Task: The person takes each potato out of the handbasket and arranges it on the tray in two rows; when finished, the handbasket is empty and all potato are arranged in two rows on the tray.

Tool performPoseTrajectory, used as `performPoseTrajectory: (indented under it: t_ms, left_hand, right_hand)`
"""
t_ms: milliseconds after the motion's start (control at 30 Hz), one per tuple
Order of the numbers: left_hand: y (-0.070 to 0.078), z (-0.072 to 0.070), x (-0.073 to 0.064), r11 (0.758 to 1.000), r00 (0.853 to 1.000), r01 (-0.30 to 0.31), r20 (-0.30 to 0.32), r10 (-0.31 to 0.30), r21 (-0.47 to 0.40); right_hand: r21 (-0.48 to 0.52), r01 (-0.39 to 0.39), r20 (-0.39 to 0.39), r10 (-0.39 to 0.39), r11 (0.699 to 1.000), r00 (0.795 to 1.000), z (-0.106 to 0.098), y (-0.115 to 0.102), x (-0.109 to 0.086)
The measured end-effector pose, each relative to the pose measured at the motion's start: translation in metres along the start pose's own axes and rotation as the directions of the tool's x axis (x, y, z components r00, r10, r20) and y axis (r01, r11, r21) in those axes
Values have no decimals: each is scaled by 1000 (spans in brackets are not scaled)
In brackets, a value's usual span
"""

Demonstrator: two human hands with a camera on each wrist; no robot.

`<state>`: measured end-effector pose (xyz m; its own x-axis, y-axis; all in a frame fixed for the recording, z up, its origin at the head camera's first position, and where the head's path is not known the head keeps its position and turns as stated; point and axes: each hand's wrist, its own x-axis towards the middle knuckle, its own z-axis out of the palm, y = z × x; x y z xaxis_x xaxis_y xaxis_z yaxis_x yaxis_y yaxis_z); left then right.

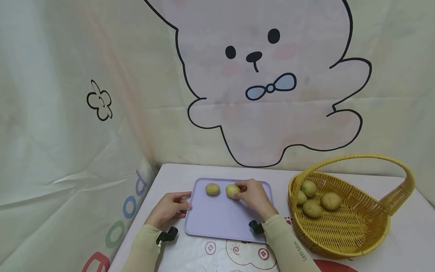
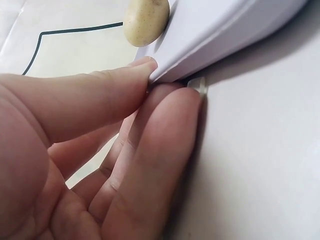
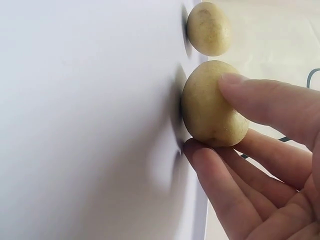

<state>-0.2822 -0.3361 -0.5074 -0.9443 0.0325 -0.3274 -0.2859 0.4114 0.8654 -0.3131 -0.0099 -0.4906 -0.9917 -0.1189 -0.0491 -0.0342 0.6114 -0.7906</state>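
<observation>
A lavender tray [image 1: 221,219] lies on the table, with one potato [image 1: 212,189] resting near its far edge. My left hand [image 1: 168,207] pinches the tray's left edge, thumb on the rim and fingers under it, as the left wrist view shows. To the right of the first potato, my right hand [image 1: 255,195] holds a second potato [image 3: 210,107] between thumb and fingers, low over the tray's far part. In the right wrist view the first potato [image 3: 207,30] sits just beyond the held one.
A yellow woven basket [image 1: 350,230] with a tall arched handle stands right of the tray. Several potatoes [image 1: 331,201] lie at its left end. Behind the white table [image 1: 176,172] hangs a curtain [image 1: 163,132] printed with a cartoon animal.
</observation>
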Motion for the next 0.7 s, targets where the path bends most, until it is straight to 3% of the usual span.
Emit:
performPoseTrajectory:
  t_ms: [700]
  left_hand:
    - [-1, 0, 3, 1000, 1000, -4, 18, 4, -16]
  right_hand:
    - [52, -33, 21, 32, 998, 999, -2, 4, 1]
